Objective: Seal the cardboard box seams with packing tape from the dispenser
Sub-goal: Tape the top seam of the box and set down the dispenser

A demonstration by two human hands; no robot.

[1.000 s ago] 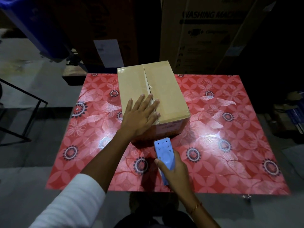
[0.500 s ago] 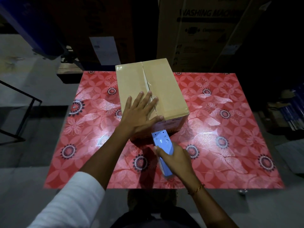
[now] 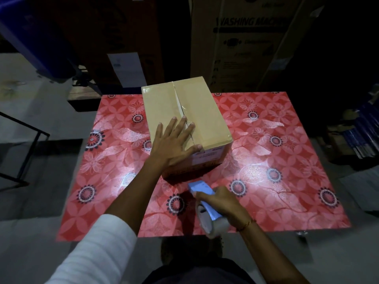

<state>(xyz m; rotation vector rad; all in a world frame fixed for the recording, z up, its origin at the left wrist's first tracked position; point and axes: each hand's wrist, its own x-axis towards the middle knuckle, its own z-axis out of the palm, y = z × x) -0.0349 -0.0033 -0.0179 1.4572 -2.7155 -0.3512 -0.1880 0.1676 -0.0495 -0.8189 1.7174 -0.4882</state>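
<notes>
Progress: sealing looked begun, not finished. A glossy strip, apparently clear tape, showed along the centre seam (image 3: 185,117) under the fingertips at the near part of the cardboard box (image 3: 184,119). The far stretch of the seam showed a pale gap between the flaps, and whether tape covered it could not be told. A shiny patch at the far left corner may have been tape too. Side seams were not readable in this light.

Left hand (image 3: 174,144) lay flat on the box top, fingers spread wide, thumb along the near top edge, pressing the flaps down. It gripped nothing.

Right hand (image 3: 221,203) was wrapped closed around the handle of the blue tape dispenser (image 3: 205,197), which hung above the table (image 3: 287,181), near the box's front face but apart from it. Its clear tape roll (image 3: 215,224) sat on the near side, and its head pointed toward the box. No tape strand was visible between dispenser and box.

Box: plain tan, closed, sitting on the far-middle part of the red floral table, turned slightly askew. A label with reddish print showed on the near face. Flaps met unevenly, one riding a little higher.

Left to do, by my judgement: carry tape over the rest of the centre seam, then the edge seams.
</notes>
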